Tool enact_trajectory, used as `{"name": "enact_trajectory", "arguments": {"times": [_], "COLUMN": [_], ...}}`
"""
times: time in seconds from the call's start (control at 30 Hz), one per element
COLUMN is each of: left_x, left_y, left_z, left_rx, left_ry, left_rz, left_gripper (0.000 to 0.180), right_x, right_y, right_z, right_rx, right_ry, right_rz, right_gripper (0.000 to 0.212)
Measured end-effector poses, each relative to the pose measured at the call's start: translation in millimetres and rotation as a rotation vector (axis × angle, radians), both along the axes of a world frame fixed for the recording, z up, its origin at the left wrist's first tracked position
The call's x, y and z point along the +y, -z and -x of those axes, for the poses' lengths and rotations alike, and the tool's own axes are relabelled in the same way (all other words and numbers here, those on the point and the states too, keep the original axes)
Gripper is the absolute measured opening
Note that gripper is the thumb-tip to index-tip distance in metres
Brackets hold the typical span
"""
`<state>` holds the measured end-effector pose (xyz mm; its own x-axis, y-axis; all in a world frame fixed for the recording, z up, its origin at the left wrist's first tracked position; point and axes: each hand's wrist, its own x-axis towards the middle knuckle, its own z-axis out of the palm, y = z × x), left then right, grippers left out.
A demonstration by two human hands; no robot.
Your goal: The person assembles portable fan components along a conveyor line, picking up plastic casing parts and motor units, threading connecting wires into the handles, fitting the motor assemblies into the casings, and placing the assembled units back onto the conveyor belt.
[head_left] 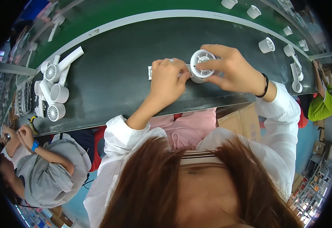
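- The white round fan housing (201, 65) sits pinched in your right hand (230, 70), just above the near edge of the dark conveyor table (113, 72). Thumb below, fingers curled over the rim, grille face turned toward you.
- Your left hand (168, 78) is closed down next to it, fingertips touching the housing's left side and covering most of a small white flat piece (150, 72) lying on the belt. Can't tell exactly what the fingers pinch underneath.
- Handling-wise I'd guess thin moulded plastic: light, stiff, a bit slick. The spokes in the grille look like the weak spot, so keep your grip on the outer ring like you have it, not on the middle.
- Off to the left of the table there's a cluster of the same kind of parts: white fan heads with handles (57, 70) and a few white cups (59, 93), well apart from your hands.
- More white round pieces (266, 45) are scattered along the far right of the belt, spaced out.
- Belt surface is dark and matte with a green strip (109, 15) running behind it.
- Room: a person in a grey top (52, 171) works at your lower left, another in a green shirt (321, 106) at the right, cardboard boxes (242, 121) under the table edge, blue floor.
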<state>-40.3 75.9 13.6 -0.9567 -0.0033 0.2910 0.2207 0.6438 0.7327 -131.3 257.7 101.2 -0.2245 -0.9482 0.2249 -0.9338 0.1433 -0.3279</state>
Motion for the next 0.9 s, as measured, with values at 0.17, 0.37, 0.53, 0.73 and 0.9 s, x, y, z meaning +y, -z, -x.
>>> {"name": "enact_trajectory", "arguments": {"times": [0.17,0.37,0.53,0.73,0.9], "left_x": [5,9,10,15,10], "left_y": [2,4,15,12,19], "left_z": [1,-4,-6,-10,-6], "left_rx": [-0.002,0.104,0.143,0.274,0.311], "left_ry": [-0.061,-0.182,-0.154,-0.151,-0.191], "left_rz": [-0.109,0.004,-0.094,0.049,0.104], "left_gripper": [0.007,0.008,0.004,0.006,0.007], "right_x": [6,0,7,18,19], "right_y": [30,69,82,78,79], "right_z": [12,-14,-19,-12,-11], "right_rx": [-0.535,-0.870,-0.678,-0.770,-0.530], "right_ry": [0.189,0.248,0.293,0.238,0.210], "right_rz": [0.273,0.592,0.671,0.602,0.474], "right_gripper": [0.030,0.028,0.027,0.027,0.031]}}
